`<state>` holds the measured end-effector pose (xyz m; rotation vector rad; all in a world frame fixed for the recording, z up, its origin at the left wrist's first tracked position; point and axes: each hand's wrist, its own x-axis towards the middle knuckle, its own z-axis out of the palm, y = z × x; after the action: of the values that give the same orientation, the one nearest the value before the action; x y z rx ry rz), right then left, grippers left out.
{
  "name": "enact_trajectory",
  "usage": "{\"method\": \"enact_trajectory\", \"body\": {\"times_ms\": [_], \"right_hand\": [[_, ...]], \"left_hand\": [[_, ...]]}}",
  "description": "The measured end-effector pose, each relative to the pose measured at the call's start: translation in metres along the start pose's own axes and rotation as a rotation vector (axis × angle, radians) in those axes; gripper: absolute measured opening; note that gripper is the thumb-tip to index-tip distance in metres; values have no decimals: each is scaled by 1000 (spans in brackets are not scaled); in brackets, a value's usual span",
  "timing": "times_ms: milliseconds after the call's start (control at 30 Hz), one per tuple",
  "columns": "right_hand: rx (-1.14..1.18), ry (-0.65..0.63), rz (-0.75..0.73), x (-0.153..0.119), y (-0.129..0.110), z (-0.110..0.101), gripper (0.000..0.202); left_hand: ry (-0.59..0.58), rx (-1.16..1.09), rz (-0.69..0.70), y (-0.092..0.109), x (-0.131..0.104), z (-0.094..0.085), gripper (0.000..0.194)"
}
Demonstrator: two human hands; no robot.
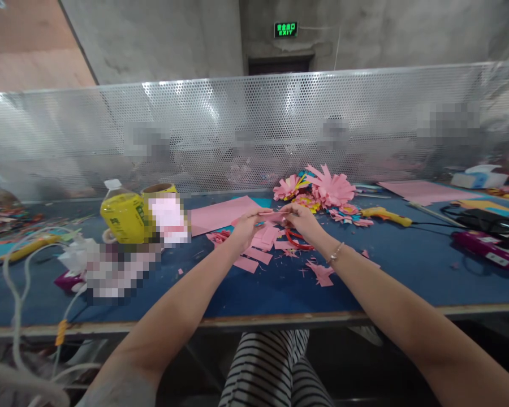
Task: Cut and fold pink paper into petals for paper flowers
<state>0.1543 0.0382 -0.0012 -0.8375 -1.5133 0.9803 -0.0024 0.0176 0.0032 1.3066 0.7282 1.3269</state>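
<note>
Between my two hands is a small pink paper piece (272, 216), held above the blue table (254, 294). My left hand (248, 229) pinches its left end, and my right hand (299, 220) pinches its right end. Beneath them lie cut pink strips (258, 254) and a red-handled tool (297, 242), partly covered by my right hand. Just behind my right hand stand pink paper flowers (331, 189) with some yellow and blue petals. A pink sheet (216, 215) lies behind my left hand.
A yellow-labelled bottle (125, 217) and a tape roll (159, 189) stand at the left, near white cables (8, 277). To the right are a yellow glue gun (385, 216), a purple power strip (487, 249) and tissues (479, 178). A perforated metal screen (212, 135) runs along the back.
</note>
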Motion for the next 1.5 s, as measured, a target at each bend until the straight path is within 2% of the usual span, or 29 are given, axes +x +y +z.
{"method": "enact_trajectory", "body": {"times_ms": [133,200,300,367,467,533,600,700,800,933,1033,1267,1500], "right_hand": [[12,-5,-70,-1,-3,1,10],[-34,12,-126,-1,-3,0,10],[-40,55,-183,2,-2,-1,12],[-5,65,-209,4,0,-3,14],[-23,28,-304,5,3,-4,11],[-111,0,-382,5,5,-5,9],[-185,-10,-423,4,5,-5,10],[-166,-2,-394,3,5,-4,13],[-49,-5,-341,2,3,-2,16],[109,-88,-211,0,3,2,21],[127,-117,-135,-2,5,3,21],[18,-119,-192,-2,8,4,23],[-44,-168,-217,-8,-5,4,23]], "left_hand": [[-11,59,38,-3,1,1,20],[26,58,55,-3,3,1,24],[124,-102,14,0,5,-1,35],[148,-262,-78,3,4,-1,28],[92,-377,-194,5,1,1,9],[33,-376,-180,4,0,2,8],[27,-339,-169,1,0,2,17],[51,-278,-172,-1,1,0,26],[11,-278,-159,1,0,0,27],[-33,-326,-140,6,-4,4,28],[-56,-346,-144,6,-6,5,28],[-97,-350,-116,4,-5,3,33],[-120,-314,-142,7,-7,4,34]]}}
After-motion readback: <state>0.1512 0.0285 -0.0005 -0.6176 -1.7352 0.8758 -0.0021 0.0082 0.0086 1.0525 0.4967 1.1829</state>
